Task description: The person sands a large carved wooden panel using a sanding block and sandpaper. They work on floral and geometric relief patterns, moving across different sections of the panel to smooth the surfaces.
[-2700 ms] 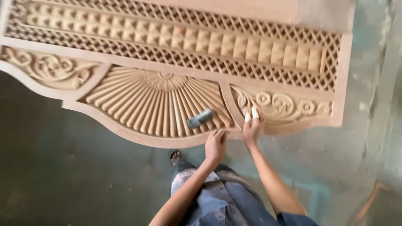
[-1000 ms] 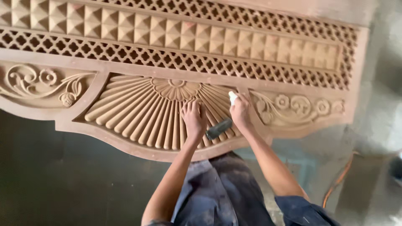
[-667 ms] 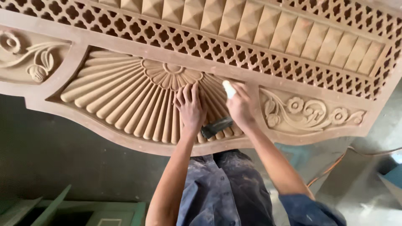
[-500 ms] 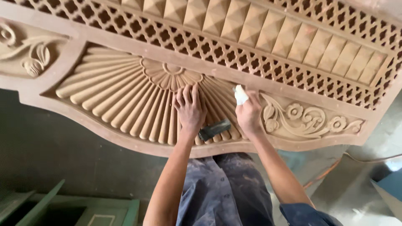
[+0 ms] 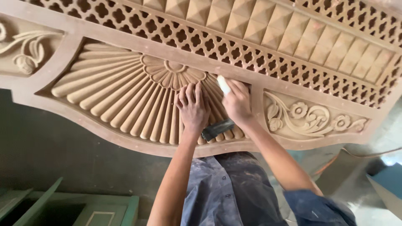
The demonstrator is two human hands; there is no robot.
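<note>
You are bracing your left hand (image 5: 192, 106) flat, fingers spread, on the fluted fan (image 5: 138, 104) of the carved wooden panel (image 5: 176, 50), just below the central rosette (image 5: 173, 71). Your right hand (image 5: 237, 100) is closing around a pale sanding piece (image 5: 223, 84) and pressing it at the fan's right edge, next to the lattice band (image 5: 259, 62). A dark flat tool (image 5: 217, 129) is lying loose on the flutes between your wrists, close to the panel's lower edge.

Risks: you are likely rounding off the crisp ridges if you are pressing unevenly across the flutes; the loose tool is liable to slide off the edge if a wrist is nudging it; the pale piece is liable to catch in the lattice openings if your stroke is drifting upward
</note>
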